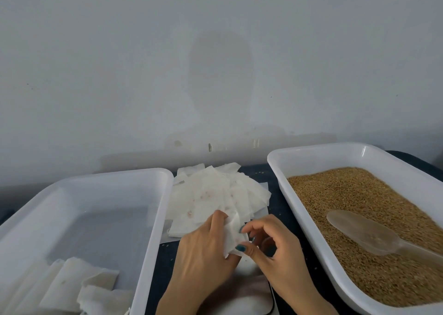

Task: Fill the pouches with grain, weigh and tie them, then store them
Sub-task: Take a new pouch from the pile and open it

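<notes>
A loose pile of empty white pouches [211, 192] lies on the dark table between two white trays. My left hand [206, 247] and my right hand [275, 245] meet just in front of the pile, and both pinch one white pouch [233, 235] by its edge. The right tray [311, 156] holds brown grain [354, 209], with a clear plastic scoop [374, 233] lying on top. The left tray [100, 178] has several filled white pouches [79, 288] in its near corner.
A plain grey wall rises right behind the table. Below my hands sits a white flat object with a dark rim [247, 298], partly hidden by my wrists. A few stray grains dot the dark tabletop [259, 173].
</notes>
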`<state>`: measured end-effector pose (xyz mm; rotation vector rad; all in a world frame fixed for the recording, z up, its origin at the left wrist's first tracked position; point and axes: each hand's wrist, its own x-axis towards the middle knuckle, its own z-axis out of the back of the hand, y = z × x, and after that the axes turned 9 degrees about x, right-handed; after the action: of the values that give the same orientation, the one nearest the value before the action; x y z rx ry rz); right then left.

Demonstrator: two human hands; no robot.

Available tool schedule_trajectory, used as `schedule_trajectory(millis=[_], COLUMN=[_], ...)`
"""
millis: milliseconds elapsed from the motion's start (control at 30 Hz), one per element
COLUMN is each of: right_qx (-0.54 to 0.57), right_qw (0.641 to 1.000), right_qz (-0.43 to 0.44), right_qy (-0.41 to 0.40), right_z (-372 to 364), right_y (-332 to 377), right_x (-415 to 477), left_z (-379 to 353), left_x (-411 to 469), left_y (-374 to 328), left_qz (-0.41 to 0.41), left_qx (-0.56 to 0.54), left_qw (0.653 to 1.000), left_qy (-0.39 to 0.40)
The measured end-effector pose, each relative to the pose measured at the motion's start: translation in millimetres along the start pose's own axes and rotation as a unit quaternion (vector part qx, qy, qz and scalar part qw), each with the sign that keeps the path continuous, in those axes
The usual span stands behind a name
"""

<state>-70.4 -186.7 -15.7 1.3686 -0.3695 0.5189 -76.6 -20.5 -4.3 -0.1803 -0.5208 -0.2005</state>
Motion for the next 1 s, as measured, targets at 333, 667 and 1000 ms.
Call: schedule_trajectory(millis=[333,667,1000], right_qx=[-0.021,-0.028,-0.036], right_qw=[0.999,0.996,0.999], right_qz=[-0.045,-0.078,-0.01], right_qy=[0.011,0.021,0.022], right_z=[-1.2,-0.7,-3.0], right_y=[-7.6,-3.7,5.7], right_x=[-2.7,-3.7,-4.5], left_z=[-0.6,3.6,5.7], left_x=[-0.7,-3.2,-5.1], left_y=[-0.5,-0.9,-3.0], left_qz=[0.003,-0.003,-0.03], left_qx=[0.037,0.042,0.046], left_qw=[0.998,0.999,0.998], left_qy=[0.045,0.006,0.006])
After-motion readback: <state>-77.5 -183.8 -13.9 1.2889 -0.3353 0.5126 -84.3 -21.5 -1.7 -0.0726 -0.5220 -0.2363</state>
